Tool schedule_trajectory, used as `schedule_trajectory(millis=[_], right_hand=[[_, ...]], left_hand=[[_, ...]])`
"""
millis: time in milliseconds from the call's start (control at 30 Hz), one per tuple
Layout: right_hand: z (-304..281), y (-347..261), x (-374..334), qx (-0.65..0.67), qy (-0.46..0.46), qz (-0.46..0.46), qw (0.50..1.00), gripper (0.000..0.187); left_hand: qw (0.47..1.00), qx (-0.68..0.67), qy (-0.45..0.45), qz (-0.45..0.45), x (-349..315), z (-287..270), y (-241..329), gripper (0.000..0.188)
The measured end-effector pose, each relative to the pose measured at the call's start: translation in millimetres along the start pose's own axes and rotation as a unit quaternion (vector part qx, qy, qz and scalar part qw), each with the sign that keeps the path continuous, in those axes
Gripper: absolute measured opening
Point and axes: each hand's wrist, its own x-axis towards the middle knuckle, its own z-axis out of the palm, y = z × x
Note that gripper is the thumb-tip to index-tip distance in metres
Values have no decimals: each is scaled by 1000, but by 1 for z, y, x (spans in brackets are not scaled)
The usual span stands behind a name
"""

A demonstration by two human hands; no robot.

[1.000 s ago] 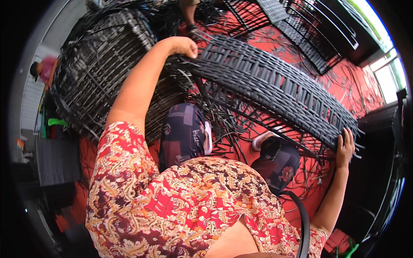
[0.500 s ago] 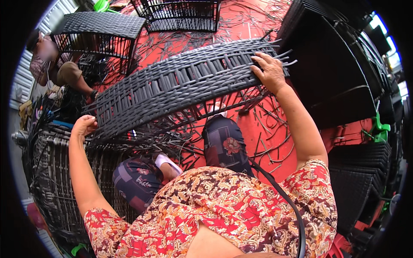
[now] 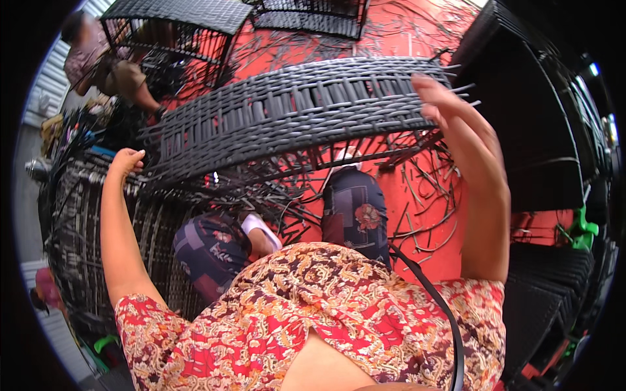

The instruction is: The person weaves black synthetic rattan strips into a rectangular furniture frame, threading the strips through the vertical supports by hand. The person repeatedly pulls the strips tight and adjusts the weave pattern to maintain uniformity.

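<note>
In front of me lies a long panel woven from grey-black plastic wicker strands (image 3: 293, 117), on a dark frame that stands on legs. It slopes down to the left, and loose strand ends stick out past its right end. My left hand (image 3: 128, 161) is beside the panel's left end, its fingers curled together; what they hold, if anything, is too small to make out. Over the right end is my right hand (image 3: 460, 120), somewhat blurred, fingers stretched out with nothing seen in them. Whether its fingertips touch the weave I cannot tell.
Strand scraps (image 3: 424, 221) litter the red floor. At my left is a dark woven piece (image 3: 98, 228); black panels (image 3: 521, 117) stand stacked at the right near a green plastic object (image 3: 582, 228). A person (image 3: 120, 72) sits far left beside another woven frame (image 3: 179, 14).
My right hand has lifted off the panel's right end and moved rightward. My left hand has shifted slightly up, away from the left end. The view has turned a little.
</note>
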Motion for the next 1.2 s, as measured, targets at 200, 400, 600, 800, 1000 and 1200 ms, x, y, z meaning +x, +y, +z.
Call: schedule_trajectory(millis=[200, 400, 600, 800, 1000, 1200], right_hand=[[64, -114, -30, 338, -358, -71, 867, 35], [62, -121, -42, 367, -283, -43, 885, 25], [51, -99, -52, 228, -160, 79, 957, 26], [105, -29, -55, 210, 56, 216, 952, 14], [126, -12, -50, 244, 65, 209, 945, 4], [123, -14, -60, 288, 13, 240, 927, 11]], left_hand=[[982, -138, 12, 127, -81, 33, 108, 21], [918, -199, -163, 300, -180, 121, 200, 17], [834, -256, -361, 329, -259, 190, 240, 16], [751, -378, -468, 274, -284, 254, 240, 27], [806, -427, -356, 203, -282, 275, 230, 15], [774, -432, -314, 340, -300, 269, 238, 12]])
